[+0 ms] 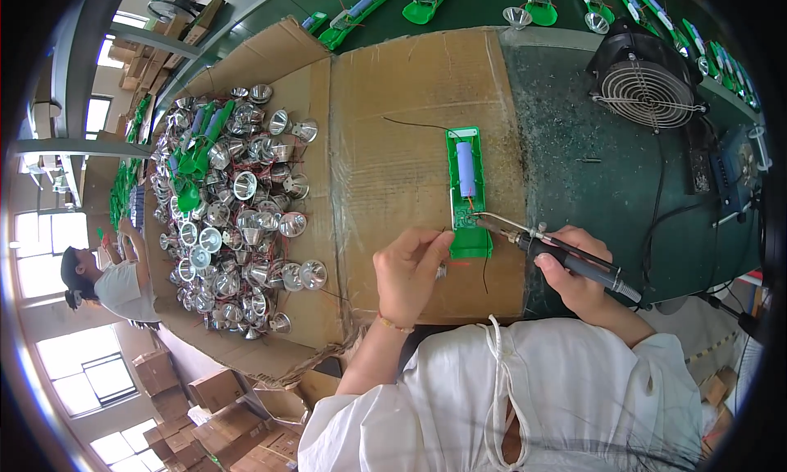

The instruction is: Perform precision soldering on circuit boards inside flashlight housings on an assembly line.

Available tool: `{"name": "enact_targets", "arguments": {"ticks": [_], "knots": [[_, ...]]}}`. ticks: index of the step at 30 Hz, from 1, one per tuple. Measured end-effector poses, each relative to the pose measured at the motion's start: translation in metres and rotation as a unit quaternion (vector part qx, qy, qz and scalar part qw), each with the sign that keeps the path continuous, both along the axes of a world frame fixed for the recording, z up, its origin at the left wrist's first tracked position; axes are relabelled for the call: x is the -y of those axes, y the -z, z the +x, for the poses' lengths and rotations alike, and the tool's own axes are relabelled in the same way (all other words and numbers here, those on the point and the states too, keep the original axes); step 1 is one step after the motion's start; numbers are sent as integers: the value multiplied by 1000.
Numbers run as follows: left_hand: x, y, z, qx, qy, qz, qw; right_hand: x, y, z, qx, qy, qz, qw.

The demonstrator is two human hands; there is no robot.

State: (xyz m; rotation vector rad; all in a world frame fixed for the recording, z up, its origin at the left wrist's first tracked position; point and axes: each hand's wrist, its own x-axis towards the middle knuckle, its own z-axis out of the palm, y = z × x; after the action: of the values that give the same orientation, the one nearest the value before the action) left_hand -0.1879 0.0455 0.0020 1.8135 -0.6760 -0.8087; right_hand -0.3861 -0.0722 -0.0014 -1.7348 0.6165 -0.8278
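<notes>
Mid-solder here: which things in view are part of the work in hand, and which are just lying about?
In use:
- green housing with blue battery cell
- soldering iron, in the right hand
- thin wire, pinched by the left hand

Lying about:
- pile of silver reflectors
- small fan
- row of green housings at the far edge

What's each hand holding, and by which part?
Right hand: soldering iron, gripped by its dark handle. Left hand: pinches something small beside the green housing; cannot tell what.

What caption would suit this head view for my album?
Right hand touches a soldering iron to a green casing; left hand steadies it beside silver reflectors.
</notes>
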Motion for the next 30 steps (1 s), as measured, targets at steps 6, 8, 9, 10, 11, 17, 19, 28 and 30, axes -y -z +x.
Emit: {"name": "enact_targets", "arguments": {"ticks": [6,8,9,10,11,17,19,28,30], "knots": [[9,6,-1,148,55,-7,987,-6,5,1,5,23,-14,1000],[13,7,2,132,65,8,989,-6,5,2,0,29,8,1000],[14,8,3,116,75,23,990,-6,6,3,0,30,10,1000],[15,7,3,116,75,24,990,-6,5,4,5,32,22,999],[16,5,2,120,79,30,989,-7,5,5,10,35,34,999],[19,3,3,115,81,56,988,-6,5,8,5,29,57,998],[19,4,4,116,84,60,988,-4,5,7,1,22,55,998],[19,3,4,110,76,52,990,-6,9,-5,-15,29,80,996],[18,2,3,104,75,61,990,-5,9,-7,-10,25,83,996]]}}
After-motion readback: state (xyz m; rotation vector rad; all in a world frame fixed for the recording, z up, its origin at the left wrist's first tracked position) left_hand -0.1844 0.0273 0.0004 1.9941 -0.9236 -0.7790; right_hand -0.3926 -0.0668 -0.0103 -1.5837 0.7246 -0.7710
